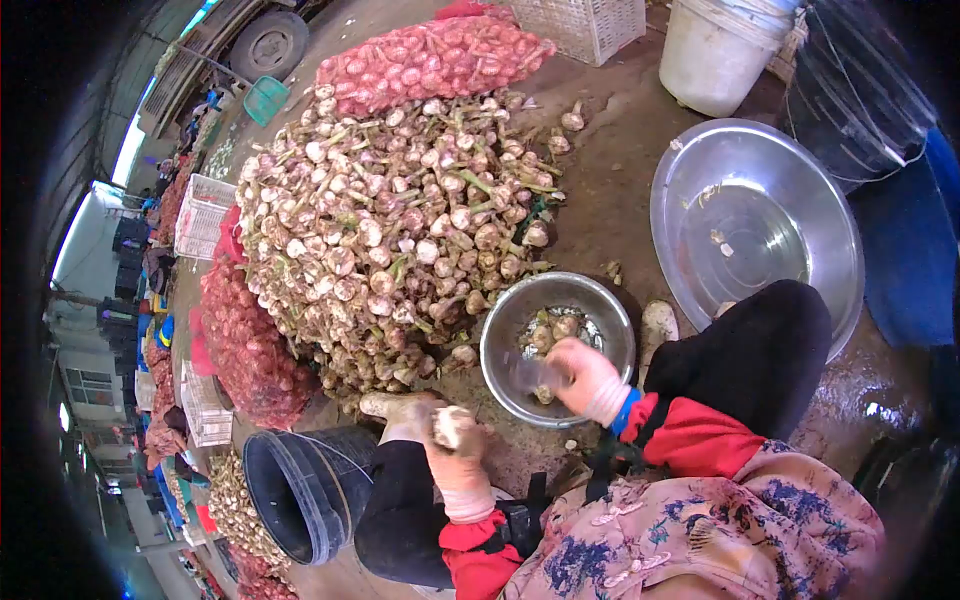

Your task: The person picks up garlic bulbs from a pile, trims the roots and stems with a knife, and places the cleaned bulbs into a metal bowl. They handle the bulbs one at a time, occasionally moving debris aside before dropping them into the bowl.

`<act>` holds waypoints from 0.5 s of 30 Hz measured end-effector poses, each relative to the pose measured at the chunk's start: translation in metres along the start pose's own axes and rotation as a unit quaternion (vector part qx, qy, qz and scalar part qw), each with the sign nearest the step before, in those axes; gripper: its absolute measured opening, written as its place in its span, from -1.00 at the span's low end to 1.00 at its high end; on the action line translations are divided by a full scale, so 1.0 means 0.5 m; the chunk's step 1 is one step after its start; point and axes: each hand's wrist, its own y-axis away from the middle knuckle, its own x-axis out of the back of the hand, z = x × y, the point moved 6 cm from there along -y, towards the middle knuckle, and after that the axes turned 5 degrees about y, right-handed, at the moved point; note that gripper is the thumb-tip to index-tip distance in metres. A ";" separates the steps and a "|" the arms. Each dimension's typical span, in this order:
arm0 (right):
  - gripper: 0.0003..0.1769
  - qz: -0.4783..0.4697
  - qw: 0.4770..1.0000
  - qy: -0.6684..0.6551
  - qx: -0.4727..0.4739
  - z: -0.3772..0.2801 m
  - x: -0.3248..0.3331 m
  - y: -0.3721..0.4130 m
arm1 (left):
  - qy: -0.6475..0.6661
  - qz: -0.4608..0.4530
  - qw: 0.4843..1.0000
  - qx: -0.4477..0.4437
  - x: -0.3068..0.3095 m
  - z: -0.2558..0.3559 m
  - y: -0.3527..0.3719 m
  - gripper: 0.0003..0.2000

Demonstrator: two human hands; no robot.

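"What takes up the most room here?"

"The heap of garlic [390, 230], piled on the floor in front of the person, stalks still on many of the heads. A red net sack [430, 62] lies against its far edge."

"And after those?"

"A wide metal basin [765, 245] on the right, with a few pale scraps in it. On the left, beside the person's leg, a dark bucket [335, 480] lies tipped, its mouth turned away from the person. Then the small metal bowl [508, 350], near the heap, with several heads in the bottom."

"The hands?"

"The right hand [585, 375] is over the bowl's near side, fingers bent. Something blurred shows at its fingertips; I can't tell what, or how tightly they close."

"The left?"

"The left hand [458, 460] is raised between bucket and bowl, fingers curled around one whitish garlic bulb [453, 427]."
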 end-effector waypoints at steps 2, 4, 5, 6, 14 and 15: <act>-0.72 -0.051 0.995 -0.022 0.088 -0.043 -0.016 0.012 | 0.164 -0.072 0.983 0.033 -0.007 -0.020 -0.012 -0.53; -0.68 -0.129 0.985 0.004 0.111 -0.078 -0.030 0.011 | 0.263 -0.109 0.956 0.069 -0.008 -0.048 -0.010 -0.49; -0.67 -0.130 0.984 0.020 0.120 -0.084 -0.037 0.010 | 0.269 -0.101 0.953 0.092 -0.003 -0.072 -0.012 -0.50; -0.69 -0.125 0.984 0.024 0.124 -0.085 -0.040 0.008 | 0.274 -0.091 0.950 0.115 0.001 -0.093 -0.014 -0.50; -0.52 -0.094 0.943 -0.019 -0.318 0.201 -0.087 0.013 | 0.380 -0.141 0.902 0.145 -0.129 -0.035 0.004 -0.75; -0.49 -0.046 0.912 -0.068 -0.402 0.227 -0.064 0.017 | 0.264 -0.117 0.952 0.105 -0.106 -0.093 -0.019 -0.76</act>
